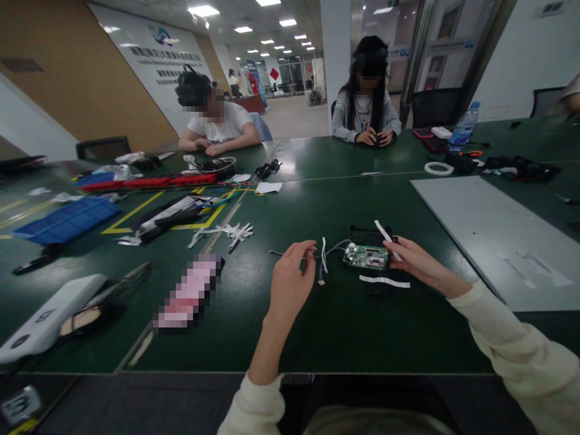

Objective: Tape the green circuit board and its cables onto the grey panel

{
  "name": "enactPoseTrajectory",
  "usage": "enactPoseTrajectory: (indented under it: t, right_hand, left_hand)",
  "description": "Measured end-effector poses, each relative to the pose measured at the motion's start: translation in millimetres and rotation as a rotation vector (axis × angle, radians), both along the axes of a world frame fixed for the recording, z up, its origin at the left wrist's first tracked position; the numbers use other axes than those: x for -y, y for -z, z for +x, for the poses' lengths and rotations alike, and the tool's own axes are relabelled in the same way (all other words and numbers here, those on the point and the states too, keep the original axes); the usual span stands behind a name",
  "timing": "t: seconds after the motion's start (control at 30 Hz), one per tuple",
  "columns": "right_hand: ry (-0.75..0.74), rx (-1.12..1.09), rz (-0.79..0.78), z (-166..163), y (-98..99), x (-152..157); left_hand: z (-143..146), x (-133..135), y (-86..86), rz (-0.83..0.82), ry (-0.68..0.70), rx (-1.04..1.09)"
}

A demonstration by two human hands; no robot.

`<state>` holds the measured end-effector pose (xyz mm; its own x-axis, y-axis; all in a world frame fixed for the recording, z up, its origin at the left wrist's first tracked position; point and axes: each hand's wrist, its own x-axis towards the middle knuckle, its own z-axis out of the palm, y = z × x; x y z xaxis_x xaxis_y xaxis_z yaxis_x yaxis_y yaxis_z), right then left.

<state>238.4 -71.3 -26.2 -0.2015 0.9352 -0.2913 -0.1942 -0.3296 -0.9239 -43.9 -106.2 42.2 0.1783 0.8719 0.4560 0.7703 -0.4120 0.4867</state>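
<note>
My left hand [290,279] is raised over the green table [344,326], its thumb and fingers pinched on a thin grey cable [333,248] with a white connector end [323,258]. The cable runs right to a small green circuit board [366,256]. My right hand [410,258] grips the board's right edge and holds a white tape strip [384,232] sticking up over it. A black tray [365,233] lies just behind the board. Another white tape strip [384,281] lies flat on the table in front of the board.
A large grey panel [493,235] lies at the right. Tape bits [235,231], red strips [149,181], a blue tray [67,220] and cables crowd the left. A white device [45,317] and a blurred-out item [188,294] lie near left. Two people sit across; a water bottle [463,128] and tape roll [438,168] stand far right.
</note>
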Motion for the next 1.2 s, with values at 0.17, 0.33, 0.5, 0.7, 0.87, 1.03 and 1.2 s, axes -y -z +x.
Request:
enactPoseTrajectory:
  t: [0.17, 0.33, 0.5, 0.7, 0.87, 1.03, 1.2]
  right_hand:
    - [0.069, 0.012, 0.024, -5.5, -3.4, 3.4]
    - [0.125, 0.200, 0.160, -3.3, 7.8, -3.5]
    - [0.161, 0.549, 0.332, 8.5, 20.6, -13.3]
    - [0.132, 0.827, 0.491, 12.9, 16.2, -14.0]
    - [0.076, 0.998, 0.548, 9.9, 14.7, -17.0]
    - [0.015, 1.045, 0.575, 8.9, 10.6, -16.1]
    - [-0.021, 1.046, 0.560, 11.5, 8.9, -16.5]
  left_hand:
    - [16.1, -19.5, -20.5, 0.003, 0.086, -0.065]
    - [52.0, -48.4, -4.2, -0.045, 0.244, -0.310]
    - [78.6, -67.9, 26.0, -0.099, 0.391, -0.475]
    - [75.6, -73.8, 35.3, -0.155, 0.461, -0.504]
    - [65.5, -78.8, 37.3, -0.178, 0.508, -0.550]
    - [62.2, -82.8, 39.5, -0.182, 0.536, -0.560]
    - [63.5, -86.7, 39.5, -0.199, 0.544, -0.557]
